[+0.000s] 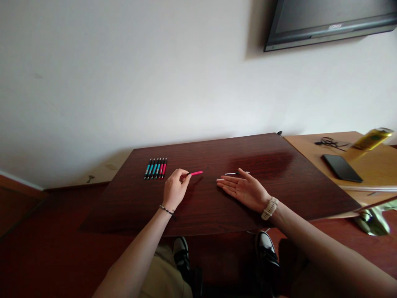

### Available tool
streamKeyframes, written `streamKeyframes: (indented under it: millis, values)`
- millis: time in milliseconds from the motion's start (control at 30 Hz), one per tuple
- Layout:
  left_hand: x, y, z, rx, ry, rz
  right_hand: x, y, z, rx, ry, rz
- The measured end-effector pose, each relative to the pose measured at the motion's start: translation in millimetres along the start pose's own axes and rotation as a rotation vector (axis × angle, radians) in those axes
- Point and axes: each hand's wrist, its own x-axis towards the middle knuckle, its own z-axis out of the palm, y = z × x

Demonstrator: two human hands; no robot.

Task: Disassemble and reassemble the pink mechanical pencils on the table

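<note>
My left hand (176,188) pinches one end of a pink pen barrel (196,172), which points to the right above the dark wooden table (198,211). To its left lies a row of several pens (155,168), blue ones and pink ones with black ends, side by side. My right hand (243,189) is palm up with its fingers stretched out. A small pale piece (220,179) rests at its fingertips. Just beyond that hand, a thin white and dark stick-like part (231,174) is partly hidden by the thumb.
On the lighter wooden surface at the right are a black phone (341,167), a dark cable (330,143) and a yellow can (373,138). A screen (333,18) hangs on the wall. Shoes (265,248) show below the table's front edge.
</note>
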Motion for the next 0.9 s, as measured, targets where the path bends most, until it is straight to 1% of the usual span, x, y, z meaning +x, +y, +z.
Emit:
streamKeyframes:
  millis: [233, 467, 700, 900]
  values:
    - [-3, 7, 3.2, 0.240, -0.029, -0.014, 0, 0, 0, 0.000, 0.005, -0.011]
    - [-9, 10, 10.2, 0.413, -0.117, -0.050, -1, 2, 3, -0.018, 0.030, -0.022]
    - [-17, 21, 11.2, 0.431, -0.174, -0.090, -1, 3, 6, -0.036, 0.039, -0.019]
    - [-17, 24, 8.9, 0.408, -0.213, -0.097, 0, 4, 5, -0.040, 0.031, -0.015]
